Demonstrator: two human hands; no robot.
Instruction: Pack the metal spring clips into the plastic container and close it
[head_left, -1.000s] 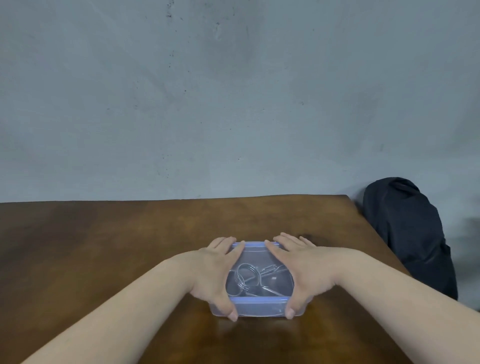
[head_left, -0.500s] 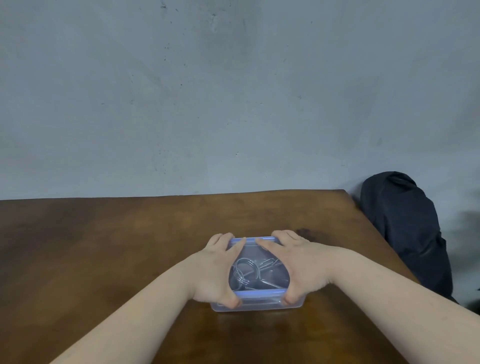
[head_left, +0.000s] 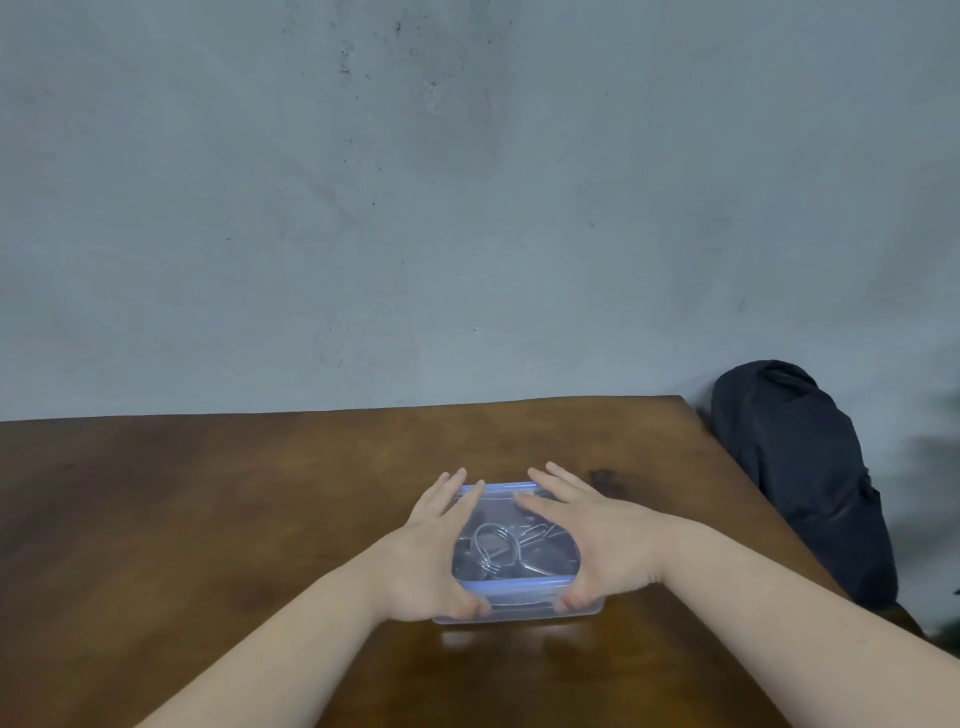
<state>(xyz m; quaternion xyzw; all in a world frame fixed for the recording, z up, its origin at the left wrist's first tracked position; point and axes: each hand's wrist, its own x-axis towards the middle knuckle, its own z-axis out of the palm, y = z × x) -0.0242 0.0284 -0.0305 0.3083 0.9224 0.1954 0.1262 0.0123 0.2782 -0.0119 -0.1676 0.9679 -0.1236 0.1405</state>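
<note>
Two hands bear on the lid (head_left: 511, 493): your left hand (head_left: 426, 561) and right hand (head_left: 602, 545) lie flat, fingers (head_left: 545, 480) spread and gripping nothing, thumbs pinching the near blue rim. The plastic container (head_left: 519, 610) sits toward the table (head_left: 208, 519)'s right side, well back from its far edge, long axis running left to right, parallel to that edge. The metal spring clips (head_left: 498, 551) lie jumbled inside, visible through the lid. To seal it well, press each corner in turn and run your thumbs along the rim; whether the far edge has seated cannot be told.
</note>
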